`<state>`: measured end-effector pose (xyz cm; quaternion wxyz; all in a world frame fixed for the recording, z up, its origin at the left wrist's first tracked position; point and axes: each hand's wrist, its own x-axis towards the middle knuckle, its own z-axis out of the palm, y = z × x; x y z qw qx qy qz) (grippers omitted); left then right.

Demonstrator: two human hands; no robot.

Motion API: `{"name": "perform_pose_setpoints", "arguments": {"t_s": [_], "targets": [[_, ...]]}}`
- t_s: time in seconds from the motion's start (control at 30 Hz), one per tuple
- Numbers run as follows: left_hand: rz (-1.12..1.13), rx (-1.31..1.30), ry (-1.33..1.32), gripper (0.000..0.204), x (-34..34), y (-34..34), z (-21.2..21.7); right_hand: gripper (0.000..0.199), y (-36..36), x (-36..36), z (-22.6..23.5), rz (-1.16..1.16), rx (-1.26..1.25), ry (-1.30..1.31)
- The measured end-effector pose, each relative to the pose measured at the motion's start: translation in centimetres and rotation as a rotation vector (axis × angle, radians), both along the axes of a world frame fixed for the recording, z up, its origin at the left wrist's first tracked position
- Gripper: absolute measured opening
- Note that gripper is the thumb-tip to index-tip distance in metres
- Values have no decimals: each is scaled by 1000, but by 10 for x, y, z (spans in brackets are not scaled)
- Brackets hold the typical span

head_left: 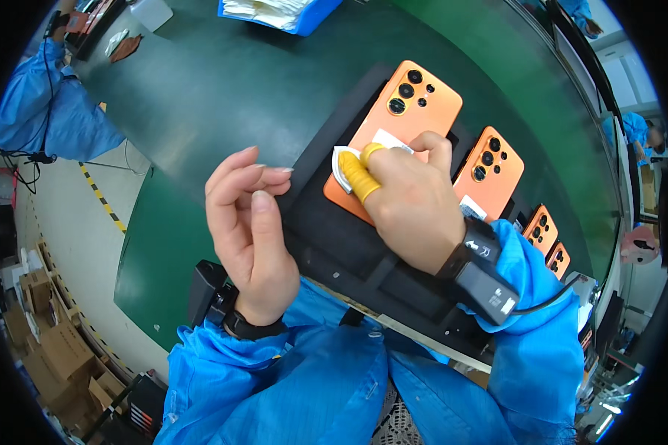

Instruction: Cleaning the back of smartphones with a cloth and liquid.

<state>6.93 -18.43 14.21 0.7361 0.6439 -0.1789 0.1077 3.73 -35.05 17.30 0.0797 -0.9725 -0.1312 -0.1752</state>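
Observation:
My right hand (412,196), with yellow finger cots on two fingers, presses a small folded white cloth (339,169) against the lower back of an orange phone (430,104). That phone lies camera side up on a black tray (312,215). A white label (388,139) on its back is partly covered by my fingers. To the left of the phone, my left hand (249,230) is raised with its fingers loosely bent and apart, holding nothing. A second orange phone (497,159) with a white label lies right of my right hand.
Two more orange phones (542,228) lie farther right in the row. At the back of the green table (200,89) stands a blue bin (304,22) with white items. Another person's blue sleeve (59,111) shows at the far left. Cardboard boxes (63,352) stand on the floor at lower left.

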Motion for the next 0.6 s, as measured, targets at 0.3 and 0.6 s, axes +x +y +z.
{"name": "perform_pose_setpoints", "arguments": {"t_s": [0.3,0.6], "targets": [[-23,27,21,24,3,-2,0,15,-16,-21,12,27,-27,23],[-14,83,47,23,3,-6,3,21,-34,-55,8,27,14,101]]}}
